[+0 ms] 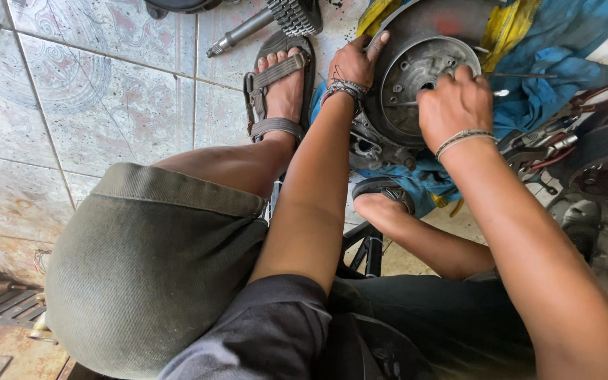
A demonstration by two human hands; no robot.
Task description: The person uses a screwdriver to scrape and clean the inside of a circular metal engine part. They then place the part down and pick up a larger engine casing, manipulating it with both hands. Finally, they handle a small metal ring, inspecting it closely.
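L hand (353, 62) grips the rim of a round grey metal drum (416, 77), fingers curled over its upper-left edge, wrist bent, forearm stretched straight out. R hand (453, 105) sits closed over the drum's face w/ a thin metal tool (499, 92) poking out past the knuckles (grip itself hidden). Drum rests on blue cloth (550, 77) on the tiled floor (93, 105), just beside a sandalled foot (281, 88). Pliers (564, 134) lie right.
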